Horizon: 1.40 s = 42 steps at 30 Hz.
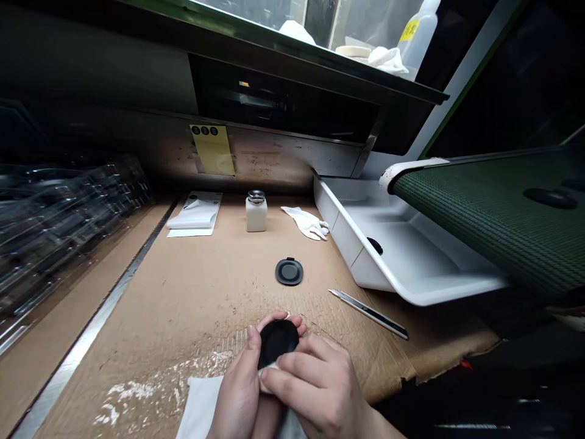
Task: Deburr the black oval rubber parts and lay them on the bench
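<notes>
L hand (240,390) & R hand (315,385) pinch black oval cap (277,339), lower edge hidden. Under grip: white wipe (201,405), cut off.

A sheet of cardboard (192,305) covers the table (27,360). At its near edge a disc (278,340) is held just above a cloth (201,402). A second disc (289,271) lies behind it, at mid-sheet. A knife (368,313) lies to the right, between the two. Along the back, left to right: a paper pad (195,213), a jar (256,211), a glove (306,222). A tray (411,268) stands at the right, under the end of a belt (493,213). Stacked packaging (59,225) lies far left. A shelf (320,67) runs overhead.
</notes>
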Tool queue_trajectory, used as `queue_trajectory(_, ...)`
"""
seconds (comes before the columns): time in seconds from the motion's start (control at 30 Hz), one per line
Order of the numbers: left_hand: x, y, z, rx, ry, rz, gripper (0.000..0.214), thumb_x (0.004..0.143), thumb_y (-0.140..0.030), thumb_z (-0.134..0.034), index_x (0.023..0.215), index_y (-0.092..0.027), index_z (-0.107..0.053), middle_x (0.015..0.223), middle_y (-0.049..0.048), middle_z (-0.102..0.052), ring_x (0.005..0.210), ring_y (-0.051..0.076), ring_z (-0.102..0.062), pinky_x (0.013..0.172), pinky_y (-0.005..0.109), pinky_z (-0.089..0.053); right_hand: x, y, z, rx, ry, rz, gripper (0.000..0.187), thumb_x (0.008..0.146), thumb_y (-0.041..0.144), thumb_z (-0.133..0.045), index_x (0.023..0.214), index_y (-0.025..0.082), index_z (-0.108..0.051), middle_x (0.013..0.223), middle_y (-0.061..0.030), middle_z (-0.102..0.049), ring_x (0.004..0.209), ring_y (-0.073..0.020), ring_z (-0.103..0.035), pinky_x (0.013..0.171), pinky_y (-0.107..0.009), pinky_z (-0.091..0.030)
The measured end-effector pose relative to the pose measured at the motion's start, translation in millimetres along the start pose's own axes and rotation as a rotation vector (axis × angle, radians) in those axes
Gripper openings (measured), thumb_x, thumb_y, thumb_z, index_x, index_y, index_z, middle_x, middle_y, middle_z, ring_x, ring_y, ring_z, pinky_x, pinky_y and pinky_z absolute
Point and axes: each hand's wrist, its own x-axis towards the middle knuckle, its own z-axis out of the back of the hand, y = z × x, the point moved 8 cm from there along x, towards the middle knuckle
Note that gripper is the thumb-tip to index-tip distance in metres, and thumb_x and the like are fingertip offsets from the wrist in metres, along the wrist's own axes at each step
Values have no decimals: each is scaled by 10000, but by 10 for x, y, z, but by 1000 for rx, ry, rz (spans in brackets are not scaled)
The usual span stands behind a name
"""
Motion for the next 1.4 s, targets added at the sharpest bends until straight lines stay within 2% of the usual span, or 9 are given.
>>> queue_trajectory(0.17, 33, 4, -7, -32, 52, 3, 331, 854, -393, -445, 964, -143, -633, 1038, 134, -654, 1033, 235, -570, 984, 385, -346, -86, -149, 101, 25, 126, -18, 204, 894, 180, -443, 949, 196, -639, 721, -7, -655, 655, -129, -492, 568, -255, -404)
queue_trajectory(0.3, 39, -5, 27, -18, 33, -10, 342, 842, -409, -460, 969, -139, -628, 1062, 141, -642, 1039, 246, -563, 984, 390, -341, -140, -169, 173, -28, 160, -15, 191, 889, 184, -458, 945, 188, -641, 686, -9, -640, 638, -128, -482, 553, -254, -389)
queue_trajectory(0.43, 18, 18, -1, -60, 11, 34, 362, 858, -417, -421, 959, -149, -644, 1026, 110, -651, 1026, 231, -567, 1003, 384, -334, 12, -53, 26, 7, 145, 1, 233, 894, 195, -414, 929, 203, -644, 667, -10, -627, 655, -142, -483, 597, -271, -410)
queue_trajectory(0.67, 12, -15, -37, -108, 49, -13, 444, 900, -389, -327, 772, -142, -673, 966, 86, -663, 1104, 224, -512, 1029, 370, -308, 206, -249, -125, -70, 51, -215, 208, 876, 181, -445, 961, 199, -634, 764, -24, -618, 690, -139, -497, 616, -254, -401)
queue_trajectory(0.8, -1, -7, -9, -98, 28, 4, 490, 860, -497, -357, 927, -125, -667, 1013, 111, -654, 1107, 237, -512, 1026, 351, -308, 115, -110, -131, 45, 130, -139, 203, 875, 186, -441, 950, 207, -629, 763, -18, -621, 710, -143, -504, 643, -265, -406)
queue_trajectory(0.93, 3, 21, -2, -66, 6, 41, 515, 835, -534, -379, 943, -116, -660, 1011, 133, -655, 1072, 257, -538, 1004, 374, -330, -25, -84, 17, -2, 225, -37, 206, 882, 202, -443, 889, 226, -647, 697, -4, -622, 656, -145, -488, 576, -272, -380)
queue_trajectory(1.1, 34, -31, 4, -24, -7, -44, 402, 866, -433, -396, 907, -130, -657, 1004, 115, -668, 1027, 225, -570, 1002, 366, -340, -76, -407, 326, -100, 86, -204, 213, 876, 150, -472, 1016, 206, -623, 792, -36, -645, 698, -142, -525, 606, -267, -429)
queue_trajectory(1.2, 42, -15, -7, -47, 21, -28, 421, 870, -444, -378, 923, -133, -658, 1012, 114, -668, 1046, 228, -563, 1006, 367, -339, -52, -310, 235, -91, 59, -182, 265, 869, 160, -478, 1110, 190, -584, 836, -55, -644, 726, -154, -551, 635, -274, -455)
queue_trajectory(1.4, 35, -28, 1, -87, 9, -48, 377, 888, -376, -382, 917, -138, -674, 1001, 93, -672, 1090, 215, -537, 1018, 356, -335, 90, -115, -116, -213, -13, -186, 223, 877, 187, -463, 1035, 167, -621, 732, -54, -611, 658, -154, -529, 590, -268, -427)
